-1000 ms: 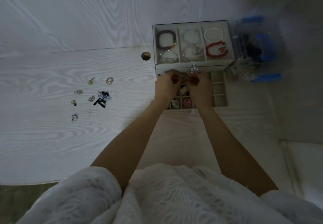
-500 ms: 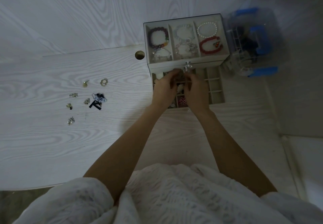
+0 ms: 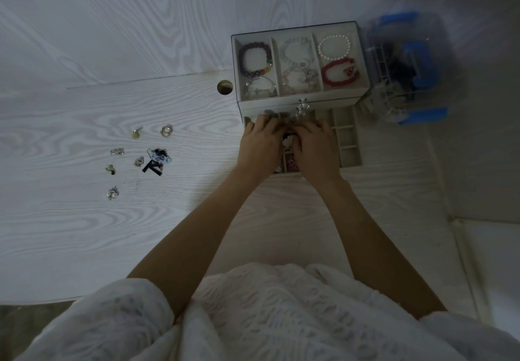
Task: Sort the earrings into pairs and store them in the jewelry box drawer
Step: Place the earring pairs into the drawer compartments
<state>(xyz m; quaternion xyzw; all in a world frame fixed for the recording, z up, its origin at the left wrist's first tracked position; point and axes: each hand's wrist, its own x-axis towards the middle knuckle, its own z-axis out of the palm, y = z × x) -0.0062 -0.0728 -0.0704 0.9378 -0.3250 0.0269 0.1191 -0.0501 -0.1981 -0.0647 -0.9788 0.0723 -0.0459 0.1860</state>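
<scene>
Light was dim and bluish, brightest on the desk (image 3: 84,220) at left, darkening toward the right edge. Wide-angle bending curved the frame edges. The blue-handled container (image 3: 408,67) appeared blurred.

Both hands, left (image 3: 260,146) and right (image 3: 315,149), cover the drawer (image 3: 347,138) from centre to nine o'clock, hiding its cells and whatever the fingertips hold, while the earrings (image 3: 138,160) at nine o'clock are too small to pair and the bin (image 3: 413,65) at two o'clock is blurred.
</scene>
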